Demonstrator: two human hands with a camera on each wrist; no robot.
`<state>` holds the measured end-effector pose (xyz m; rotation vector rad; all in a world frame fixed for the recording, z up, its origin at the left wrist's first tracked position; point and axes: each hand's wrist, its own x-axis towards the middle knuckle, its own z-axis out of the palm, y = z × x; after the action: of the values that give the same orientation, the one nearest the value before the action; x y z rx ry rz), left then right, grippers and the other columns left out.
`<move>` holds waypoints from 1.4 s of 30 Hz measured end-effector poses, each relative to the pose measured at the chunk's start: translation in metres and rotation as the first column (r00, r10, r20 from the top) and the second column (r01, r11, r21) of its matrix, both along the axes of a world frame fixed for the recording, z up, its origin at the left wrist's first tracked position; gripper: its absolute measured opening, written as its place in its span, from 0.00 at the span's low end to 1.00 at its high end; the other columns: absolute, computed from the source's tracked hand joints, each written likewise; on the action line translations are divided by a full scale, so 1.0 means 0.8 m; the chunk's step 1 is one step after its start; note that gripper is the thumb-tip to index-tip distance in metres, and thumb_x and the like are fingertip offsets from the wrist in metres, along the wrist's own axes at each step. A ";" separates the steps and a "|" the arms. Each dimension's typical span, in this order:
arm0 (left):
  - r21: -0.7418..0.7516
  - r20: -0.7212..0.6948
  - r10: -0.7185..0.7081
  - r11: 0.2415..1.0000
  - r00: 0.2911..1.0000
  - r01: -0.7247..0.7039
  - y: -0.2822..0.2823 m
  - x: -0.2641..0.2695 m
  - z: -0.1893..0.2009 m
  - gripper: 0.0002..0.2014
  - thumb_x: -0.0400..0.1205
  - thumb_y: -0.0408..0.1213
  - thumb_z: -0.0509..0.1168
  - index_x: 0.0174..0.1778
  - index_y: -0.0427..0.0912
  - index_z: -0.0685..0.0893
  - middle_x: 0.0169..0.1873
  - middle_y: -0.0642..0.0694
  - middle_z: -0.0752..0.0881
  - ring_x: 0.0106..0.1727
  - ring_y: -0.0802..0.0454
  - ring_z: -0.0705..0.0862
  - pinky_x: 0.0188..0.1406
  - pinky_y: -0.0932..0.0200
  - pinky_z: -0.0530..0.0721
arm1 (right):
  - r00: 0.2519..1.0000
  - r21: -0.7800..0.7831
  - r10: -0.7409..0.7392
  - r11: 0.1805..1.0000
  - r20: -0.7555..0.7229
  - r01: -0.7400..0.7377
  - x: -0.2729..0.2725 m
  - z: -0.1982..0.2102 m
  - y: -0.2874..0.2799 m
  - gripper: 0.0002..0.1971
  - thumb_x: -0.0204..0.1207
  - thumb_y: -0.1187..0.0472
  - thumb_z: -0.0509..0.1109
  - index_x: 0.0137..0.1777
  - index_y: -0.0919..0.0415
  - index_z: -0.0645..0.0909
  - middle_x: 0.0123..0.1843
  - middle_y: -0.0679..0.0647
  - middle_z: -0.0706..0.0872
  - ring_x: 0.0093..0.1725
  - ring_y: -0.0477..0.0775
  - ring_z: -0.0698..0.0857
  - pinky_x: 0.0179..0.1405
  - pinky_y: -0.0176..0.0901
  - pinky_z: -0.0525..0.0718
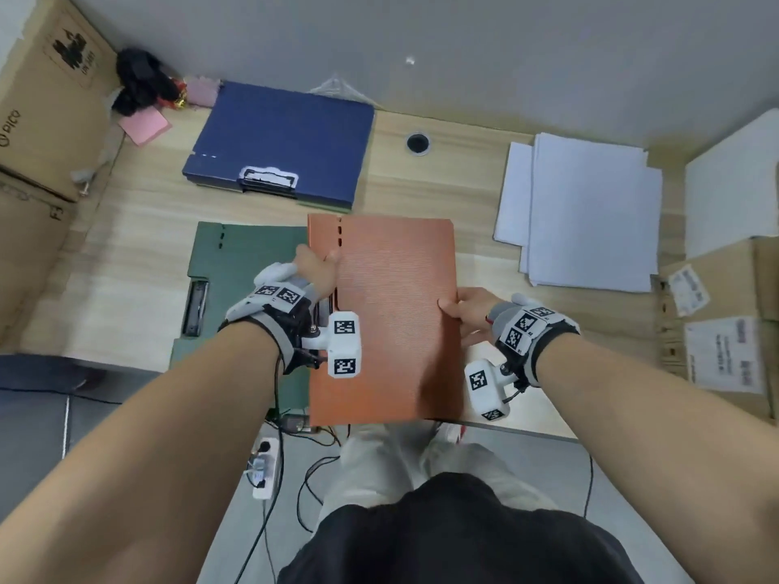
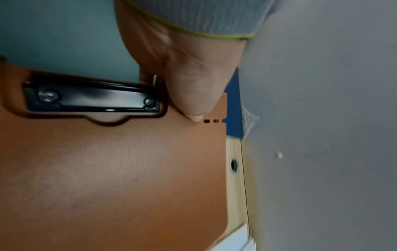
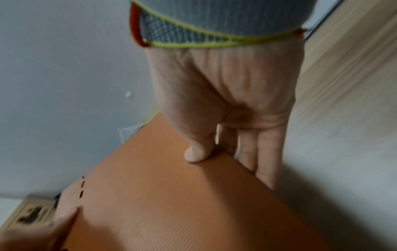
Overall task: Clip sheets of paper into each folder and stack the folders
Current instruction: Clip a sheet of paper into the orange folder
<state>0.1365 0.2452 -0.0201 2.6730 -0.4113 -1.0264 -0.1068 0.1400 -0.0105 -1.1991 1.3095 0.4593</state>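
I hold a closed orange folder (image 1: 392, 322) above the desk's front edge with both hands. My left hand (image 1: 314, 267) grips its left spine edge, thumb on the cover (image 2: 194, 108) beside the black metal clip (image 2: 92, 98). My right hand (image 1: 461, 307) pinches the right edge, thumb on top (image 3: 195, 152) and fingers underneath. An open green folder (image 1: 236, 263) with its clip lies flat under and left of the orange one. A closed blue folder (image 1: 282, 141) with a clip lies at the back. A pile of white paper sheets (image 1: 586, 212) lies to the right.
Cardboard boxes (image 1: 46, 120) stand at the left and more boxes (image 1: 725, 314) at the right. A pink note (image 1: 144, 125) and dark clutter sit at the back left. A cable hole (image 1: 417, 142) is in the wooden desk (image 1: 126, 255). A power strip and cables lie on the floor.
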 end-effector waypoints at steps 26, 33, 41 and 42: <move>-0.239 -0.160 -0.341 0.924 0.926 0.299 -0.068 -0.139 0.138 0.26 0.77 0.64 0.64 0.56 0.43 0.82 0.53 0.44 0.86 0.53 0.44 0.86 0.57 0.45 0.87 | 0.903 -0.038 -0.033 0.998 0.429 0.054 -0.045 0.106 0.009 0.11 0.84 0.52 0.64 0.51 0.48 0.89 0.57 0.50 0.90 0.55 0.57 0.89 0.60 0.56 0.86; -0.117 0.239 -0.356 0.913 0.903 0.391 -0.047 -0.051 0.164 0.39 0.82 0.29 0.63 0.86 0.43 0.49 0.71 0.28 0.74 0.68 0.31 0.78 0.64 0.44 0.76 | 0.976 -0.232 0.155 0.966 0.152 -0.118 0.002 0.064 0.017 0.12 0.81 0.50 0.66 0.63 0.43 0.84 0.60 0.50 0.84 0.54 0.53 0.82 0.50 0.46 0.84; 0.151 0.585 -0.301 0.953 0.753 0.264 0.033 0.004 0.081 0.22 0.90 0.36 0.55 0.82 0.42 0.65 0.84 0.37 0.57 0.82 0.37 0.61 0.80 0.37 0.59 | 0.904 -0.172 0.366 0.898 -0.219 -0.405 0.024 -0.021 0.029 0.29 0.78 0.45 0.68 0.76 0.56 0.75 0.74 0.56 0.78 0.67 0.59 0.79 0.61 0.52 0.82; 0.223 0.556 -0.387 0.922 0.736 0.316 0.044 0.012 0.064 0.25 0.89 0.37 0.57 0.83 0.42 0.62 0.86 0.38 0.52 0.85 0.38 0.53 0.84 0.37 0.51 | 0.895 -0.163 0.382 0.891 -0.232 -0.423 0.026 -0.022 0.031 0.29 0.78 0.45 0.68 0.76 0.57 0.74 0.75 0.57 0.78 0.71 0.60 0.78 0.67 0.55 0.79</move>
<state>0.1463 0.2808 0.0314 3.0523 -1.0462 -0.2407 -0.0858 0.1648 -0.0278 -1.6524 1.2944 0.7705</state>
